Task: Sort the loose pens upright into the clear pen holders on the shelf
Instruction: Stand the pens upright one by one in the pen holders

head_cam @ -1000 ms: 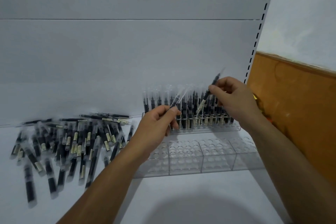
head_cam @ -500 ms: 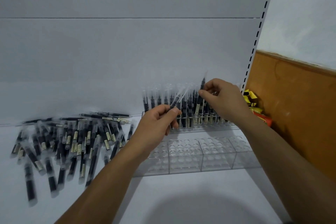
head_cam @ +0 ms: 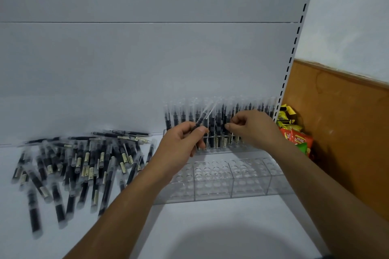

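Two pens (head_cam: 205, 114) sit gripped in the left hand (head_cam: 183, 143) while the right hand (head_cam: 252, 130) pinches a pen (head_cam: 225, 116) into the back holder (head_cam: 231, 151); next, probably release it.

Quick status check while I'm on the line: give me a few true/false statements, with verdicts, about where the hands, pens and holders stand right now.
1. The left hand grips a bunch of pens tilted toward the holders. True.
2. The front holder is packed with pens. False: its holes show empty; the standing pens fill the back holder.
3. The loose pens lie to the right of the holders. False: they lie in a heap to the left of them.
4. The right hand pinches an upright pen in the back holder. True.
5. Snack packets lie beyond the shelf's right edge. True.
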Action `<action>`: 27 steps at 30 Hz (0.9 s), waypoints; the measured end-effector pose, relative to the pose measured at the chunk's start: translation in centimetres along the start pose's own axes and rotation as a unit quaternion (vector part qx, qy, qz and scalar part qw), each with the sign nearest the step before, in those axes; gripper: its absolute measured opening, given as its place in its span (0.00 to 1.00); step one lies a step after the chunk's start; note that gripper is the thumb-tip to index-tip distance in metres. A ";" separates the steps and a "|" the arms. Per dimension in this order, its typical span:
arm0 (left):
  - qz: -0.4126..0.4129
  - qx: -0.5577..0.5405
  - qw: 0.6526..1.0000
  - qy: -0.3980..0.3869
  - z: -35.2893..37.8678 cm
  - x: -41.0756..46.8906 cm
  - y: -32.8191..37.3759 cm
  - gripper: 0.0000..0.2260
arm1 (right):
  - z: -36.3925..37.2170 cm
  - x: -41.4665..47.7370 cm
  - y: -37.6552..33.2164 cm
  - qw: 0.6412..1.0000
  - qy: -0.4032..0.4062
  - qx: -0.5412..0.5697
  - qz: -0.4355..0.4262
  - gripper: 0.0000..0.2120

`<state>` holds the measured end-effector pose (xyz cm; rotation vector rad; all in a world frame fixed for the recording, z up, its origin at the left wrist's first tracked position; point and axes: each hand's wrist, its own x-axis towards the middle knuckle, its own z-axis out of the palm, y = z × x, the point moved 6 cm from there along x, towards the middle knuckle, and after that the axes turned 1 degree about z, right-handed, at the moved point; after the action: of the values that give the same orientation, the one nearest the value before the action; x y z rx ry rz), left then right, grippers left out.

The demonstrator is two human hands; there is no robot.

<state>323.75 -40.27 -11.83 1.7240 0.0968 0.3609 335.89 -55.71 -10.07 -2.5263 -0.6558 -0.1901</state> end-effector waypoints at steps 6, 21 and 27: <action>0.002 0.022 1.000 -0.010 0.1 0.0 0.0 0.08 | -2.1 -2.9 -0.4 0.987 0.045 0.157 -0.003 0.11; 0.045 0.159 0.983 -0.077 1.6 0.1 0.1 0.07 | 0.1 -4.0 -3.0 0.894 -0.059 0.444 -0.002 0.05; 0.060 0.237 0.968 -0.058 1.5 -0.3 0.2 0.10 | -2.1 -3.3 -1.2 0.868 0.016 0.496 0.036 0.07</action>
<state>323.84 -41.77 -11.91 2.2285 -0.0091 0.3412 332.43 -57.23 -8.52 -1.5360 -0.4627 0.1202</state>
